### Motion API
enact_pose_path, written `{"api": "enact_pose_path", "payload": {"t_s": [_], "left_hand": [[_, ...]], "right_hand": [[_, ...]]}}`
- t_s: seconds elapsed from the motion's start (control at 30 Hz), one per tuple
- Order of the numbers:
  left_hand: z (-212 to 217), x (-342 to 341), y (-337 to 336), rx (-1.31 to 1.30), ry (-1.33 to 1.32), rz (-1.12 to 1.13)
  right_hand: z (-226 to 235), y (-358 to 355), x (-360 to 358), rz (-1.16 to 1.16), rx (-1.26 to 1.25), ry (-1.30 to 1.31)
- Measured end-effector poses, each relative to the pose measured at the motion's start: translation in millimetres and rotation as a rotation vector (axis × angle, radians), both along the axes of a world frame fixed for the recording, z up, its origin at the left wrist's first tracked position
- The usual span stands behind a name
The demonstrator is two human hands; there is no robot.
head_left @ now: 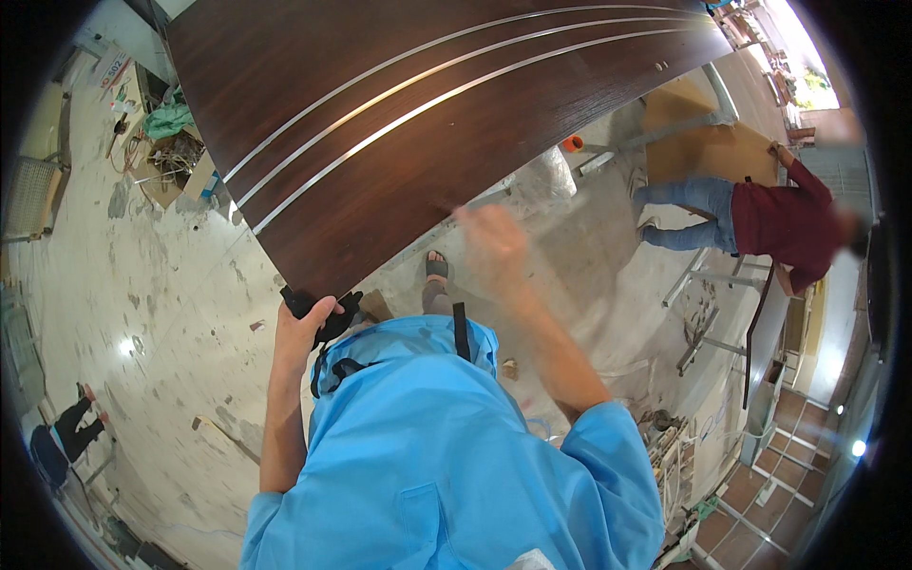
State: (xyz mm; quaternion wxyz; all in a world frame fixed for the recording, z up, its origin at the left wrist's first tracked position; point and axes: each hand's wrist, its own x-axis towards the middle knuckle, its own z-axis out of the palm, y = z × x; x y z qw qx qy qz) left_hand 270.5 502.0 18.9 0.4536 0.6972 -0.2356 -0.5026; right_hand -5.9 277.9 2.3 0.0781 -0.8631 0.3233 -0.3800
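Note:
A large dark brown wood-grain panel (399, 204) with three silvery strips (399, 114) running along it lies in front of me. At its near left corner my left hand (302, 328) is closed round a black piece (332, 321), its thumb on top. What exactly the black piece is cannot be made out; it touches or sits right by the panel's corner. Over the panel's near edge my right hand (494, 242) is smeared by motion. Its fingers cannot be made out clearly, and I see nothing in them.
On the right, a person (779, 223) in a dark red top bends over a brown board (689, 142). Metal frames (712, 275) stand nearby. A cluttered box (176, 166) of scraps and green plastic is at the left. Another person (62, 437) is at the lower left. An orange-ended roll (572, 143) shows beneath the panel.

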Motion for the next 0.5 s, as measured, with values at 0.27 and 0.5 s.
{"api": "enact_pose_path", "payload": {"t_s": [0.27,0.5], "left_hand": [[-6.6,-2.2,1.3,-0.005,0.011,0.016],[-3.8,-5.8,-1.1,-0.049,0.024,0.045]], "right_hand": [[19.0,-12.6,7.5,-0.209,-0.086,0.081],[35.2,18.2,28.4,0.044,0.067,0.002]]}}
